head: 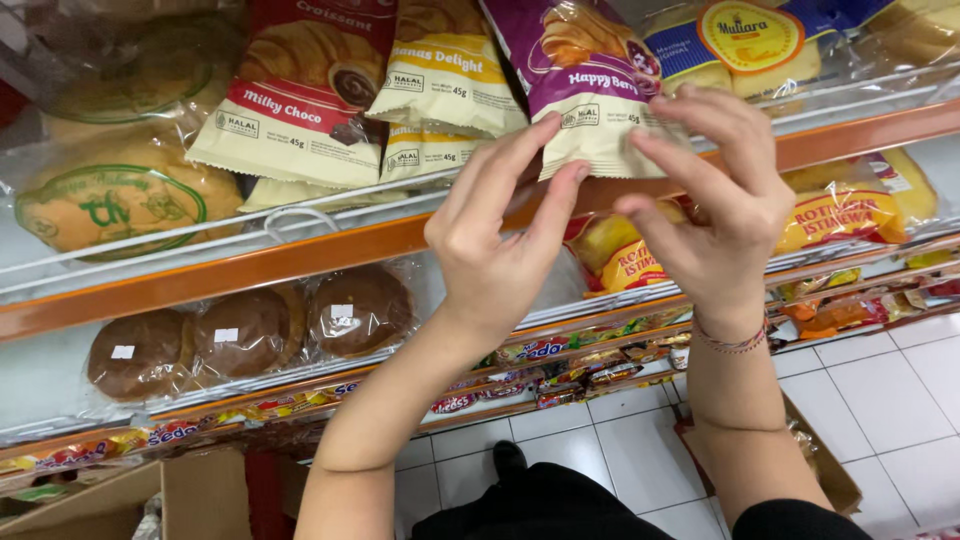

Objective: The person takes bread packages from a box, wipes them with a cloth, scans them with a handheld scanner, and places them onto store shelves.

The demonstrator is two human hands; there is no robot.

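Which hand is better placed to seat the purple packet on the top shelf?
Likely the left hand: its fingers pinch the purple packet at its bottom edge, while the right hand only touches its corner.

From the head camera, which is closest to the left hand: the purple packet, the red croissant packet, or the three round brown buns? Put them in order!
Measured from the left hand:
1. Purple packet, top shelf; its fingertips are at the packet's bottom edge.
2. Red croissant packet, top shelf, further left.
3. Three round brown buns, lower shelf, far left; the nearest bun is about as close as the red packet, so 2 and 3 are hard to split.
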